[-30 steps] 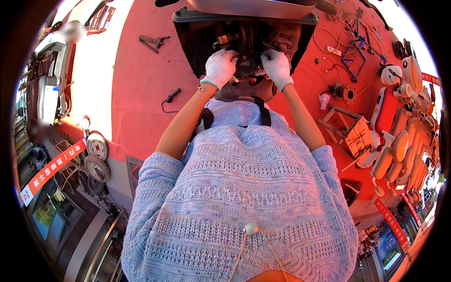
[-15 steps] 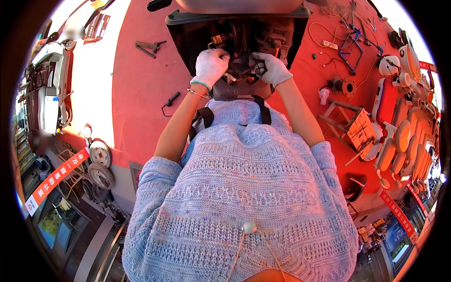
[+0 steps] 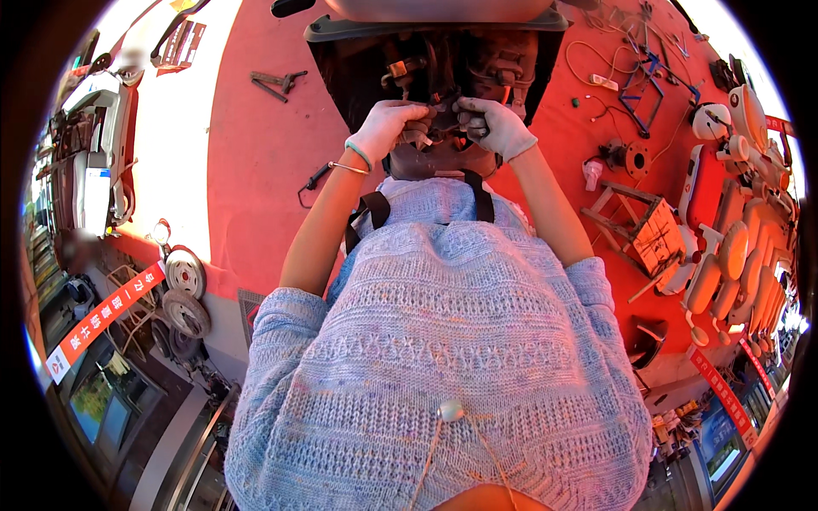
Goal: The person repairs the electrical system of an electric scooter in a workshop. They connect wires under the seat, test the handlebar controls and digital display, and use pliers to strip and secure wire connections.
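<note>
At the top centre of the frame, the small dark part [image 3: 436, 129] inside the open scooter housing [image 3: 358, 68] sits pinched between both gloved hands. Since a second ago the left hand [image 3: 388, 128] and right hand [image 3: 494, 126] have drawn together, fingers curled shut on that part. The housing walls crowd close; bare red floor [image 3: 256, 170] lies open left, pliers [image 3: 274, 83] well apart

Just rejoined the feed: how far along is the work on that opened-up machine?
Done: the dark housing is open, its inner parts exposed. In hand: gloved left hand and right hand both grip a small part inside. Left: tools and parts lie across the red floor.
</note>
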The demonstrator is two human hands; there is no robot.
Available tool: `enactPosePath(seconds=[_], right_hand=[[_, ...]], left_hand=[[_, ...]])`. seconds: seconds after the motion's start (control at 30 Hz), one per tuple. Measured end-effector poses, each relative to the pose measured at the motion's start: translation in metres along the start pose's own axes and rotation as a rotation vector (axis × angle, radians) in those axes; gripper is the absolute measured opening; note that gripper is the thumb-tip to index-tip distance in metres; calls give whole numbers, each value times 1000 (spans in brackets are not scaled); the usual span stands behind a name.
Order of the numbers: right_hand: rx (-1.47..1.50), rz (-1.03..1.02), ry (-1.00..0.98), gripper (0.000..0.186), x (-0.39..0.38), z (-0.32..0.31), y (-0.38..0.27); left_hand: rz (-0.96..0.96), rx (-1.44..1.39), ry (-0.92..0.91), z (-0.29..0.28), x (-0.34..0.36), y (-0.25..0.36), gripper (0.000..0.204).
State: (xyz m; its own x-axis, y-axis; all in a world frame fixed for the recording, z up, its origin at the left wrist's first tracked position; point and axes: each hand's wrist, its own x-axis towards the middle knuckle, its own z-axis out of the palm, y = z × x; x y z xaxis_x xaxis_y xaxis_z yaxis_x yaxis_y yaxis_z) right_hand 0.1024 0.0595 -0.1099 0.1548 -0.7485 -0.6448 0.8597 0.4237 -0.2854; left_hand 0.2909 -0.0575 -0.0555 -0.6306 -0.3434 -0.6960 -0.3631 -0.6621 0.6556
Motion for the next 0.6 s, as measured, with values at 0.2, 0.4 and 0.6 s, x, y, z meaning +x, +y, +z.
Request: enactPosePath(seconds=[0.2,0.4,0.6], right_hand=[[-83,-69,41,13,-4,3,3],[-51,-117,87,16,-11,12,14],[80,-204,79,14,-12,7,25]], left_hand=[[-167,-230,-258,-17,24,-5,24],[-231,-388,-306,-15,37,-19,20],[-293,-476,-198,-1,35,-18,19]])
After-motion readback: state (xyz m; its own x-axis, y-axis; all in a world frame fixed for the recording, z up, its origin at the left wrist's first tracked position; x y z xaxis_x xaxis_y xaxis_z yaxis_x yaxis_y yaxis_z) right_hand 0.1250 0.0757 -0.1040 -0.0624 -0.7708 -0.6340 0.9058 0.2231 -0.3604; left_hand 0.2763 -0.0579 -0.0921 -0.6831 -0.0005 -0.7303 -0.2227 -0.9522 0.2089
